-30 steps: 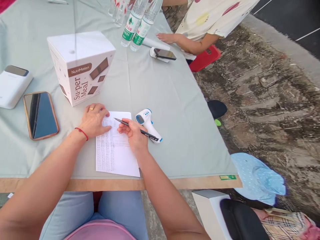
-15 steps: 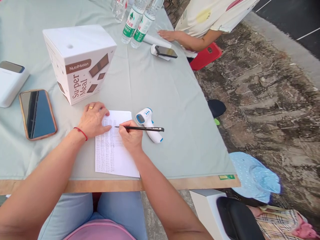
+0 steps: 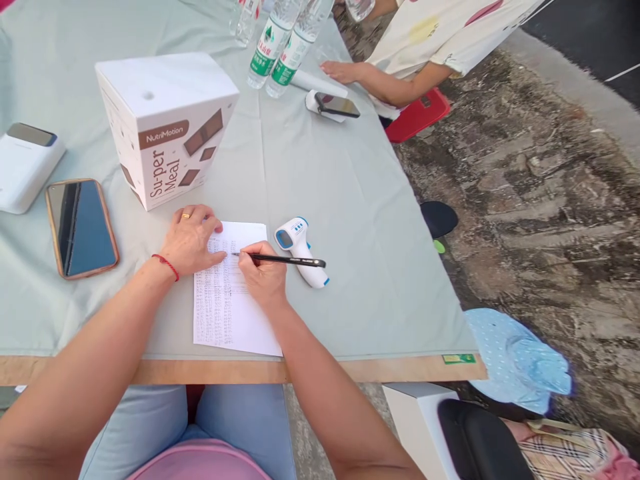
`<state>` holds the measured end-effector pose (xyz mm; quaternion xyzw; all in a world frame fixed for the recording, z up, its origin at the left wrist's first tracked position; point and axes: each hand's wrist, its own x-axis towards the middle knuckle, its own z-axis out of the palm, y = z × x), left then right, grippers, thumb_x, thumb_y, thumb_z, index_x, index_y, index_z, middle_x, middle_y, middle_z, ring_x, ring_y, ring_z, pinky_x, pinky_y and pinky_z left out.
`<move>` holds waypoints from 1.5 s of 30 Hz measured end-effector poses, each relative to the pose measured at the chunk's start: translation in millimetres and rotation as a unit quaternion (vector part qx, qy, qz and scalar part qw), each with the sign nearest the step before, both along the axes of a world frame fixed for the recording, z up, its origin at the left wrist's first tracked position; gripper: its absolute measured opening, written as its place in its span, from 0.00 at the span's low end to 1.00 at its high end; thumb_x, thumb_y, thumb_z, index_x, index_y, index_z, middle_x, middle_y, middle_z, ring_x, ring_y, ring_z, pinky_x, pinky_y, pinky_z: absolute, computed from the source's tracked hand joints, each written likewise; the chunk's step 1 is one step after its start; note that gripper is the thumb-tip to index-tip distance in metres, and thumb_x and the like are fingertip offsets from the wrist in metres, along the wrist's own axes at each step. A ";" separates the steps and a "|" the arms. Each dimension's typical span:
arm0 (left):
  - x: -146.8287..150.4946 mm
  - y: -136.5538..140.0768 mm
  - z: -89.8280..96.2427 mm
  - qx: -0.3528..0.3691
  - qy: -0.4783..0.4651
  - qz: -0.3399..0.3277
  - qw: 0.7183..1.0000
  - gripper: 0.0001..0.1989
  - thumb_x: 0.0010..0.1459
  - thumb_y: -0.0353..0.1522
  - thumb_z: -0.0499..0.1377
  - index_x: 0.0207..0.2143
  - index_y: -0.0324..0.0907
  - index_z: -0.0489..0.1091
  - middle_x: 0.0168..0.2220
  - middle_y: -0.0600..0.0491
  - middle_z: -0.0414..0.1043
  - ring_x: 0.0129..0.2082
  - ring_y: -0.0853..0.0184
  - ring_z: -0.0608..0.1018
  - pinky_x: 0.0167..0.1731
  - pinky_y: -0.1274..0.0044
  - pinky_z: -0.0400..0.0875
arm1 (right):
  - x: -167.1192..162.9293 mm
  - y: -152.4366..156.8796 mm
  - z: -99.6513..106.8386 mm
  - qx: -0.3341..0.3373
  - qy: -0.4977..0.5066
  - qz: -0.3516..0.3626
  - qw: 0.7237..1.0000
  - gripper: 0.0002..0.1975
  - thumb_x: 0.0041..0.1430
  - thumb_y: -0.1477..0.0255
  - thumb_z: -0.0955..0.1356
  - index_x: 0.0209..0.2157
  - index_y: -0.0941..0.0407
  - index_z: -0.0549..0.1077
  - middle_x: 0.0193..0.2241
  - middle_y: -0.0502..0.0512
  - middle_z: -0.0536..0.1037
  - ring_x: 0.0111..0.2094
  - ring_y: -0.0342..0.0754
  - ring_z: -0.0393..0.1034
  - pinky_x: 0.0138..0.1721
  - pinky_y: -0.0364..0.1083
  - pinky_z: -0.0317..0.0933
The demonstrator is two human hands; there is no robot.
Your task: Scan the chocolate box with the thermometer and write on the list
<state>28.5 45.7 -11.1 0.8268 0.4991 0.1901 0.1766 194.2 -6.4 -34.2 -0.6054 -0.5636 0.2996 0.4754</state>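
A white sheet of paper [image 3: 250,320] lies near the table's front edge, with columns of small handwriting on its left part. My right hand [image 3: 265,277] grips a black pen [image 3: 290,259], its tip at the paper beside the written columns. Resting across the sheet's upper left corner is my left hand [image 3: 193,240], thumb stretched toward the pen tip and fingers loosely bent, holding nothing. A white and blue infrared thermometer [image 3: 303,250] lies just right of the paper, partly behind the pen.
Behind my left hand stands a white NutriMotion box [image 3: 170,133]. A phone [image 3: 83,227] and a white device [image 3: 27,167] lie at the left. Several water bottles [image 3: 273,43] stand at the back, near another phone [image 3: 337,105] and another person's hand [image 3: 343,71].
The view has shifted slightly, so everything sits a little further right. The pen's back end has tipped slightly; both hands keep their places on the paper. A bottle shows near the other person.
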 end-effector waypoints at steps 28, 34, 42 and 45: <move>0.1 -0.4 2.3 -0.006 0.010 -0.002 1.000 0.18 0.48 0.38 0.64 0.41 0.40 0.70 0.50 0.46 0.64 0.54 0.53 0.63 0.59 0.60 0.54 | 1.4 0.4 -4.5 0.055 0.015 -0.007 0.998 0.06 0.48 0.67 0.63 0.23 0.55 0.67 0.20 0.47 0.67 0.22 0.43 0.60 0.25 0.43 0.58; 0.5 -0.5 3.1 -0.011 0.018 0.002 1.000 0.19 0.48 0.38 0.64 0.41 0.40 0.70 0.51 0.46 0.64 0.55 0.53 0.63 0.59 0.60 0.54 | 2.2 0.5 -5.6 0.080 0.016 -0.012 0.997 0.06 0.49 0.68 0.64 0.23 0.55 0.67 0.20 0.46 0.68 0.21 0.43 0.61 0.24 0.42 0.58; -0.1 -0.8 2.6 -0.010 0.013 -0.001 1.000 0.18 0.48 0.38 0.64 0.41 0.40 0.70 0.50 0.46 0.64 0.55 0.53 0.63 0.59 0.60 0.54 | 1.7 0.2 -5.1 0.074 0.001 -0.010 0.997 0.05 0.49 0.68 0.63 0.23 0.54 0.66 0.19 0.46 0.67 0.21 0.43 0.61 0.23 0.42 0.58; -0.7 -0.7 1.5 -0.004 0.007 -0.003 1.000 0.18 0.48 0.38 0.64 0.41 0.40 0.69 0.50 0.46 0.64 0.54 0.53 0.63 0.58 0.59 0.54 | 1.8 -0.4 -5.1 0.072 -0.004 -0.016 0.997 0.06 0.49 0.68 0.63 0.23 0.54 0.66 0.19 0.46 0.67 0.21 0.43 0.60 0.23 0.42 0.58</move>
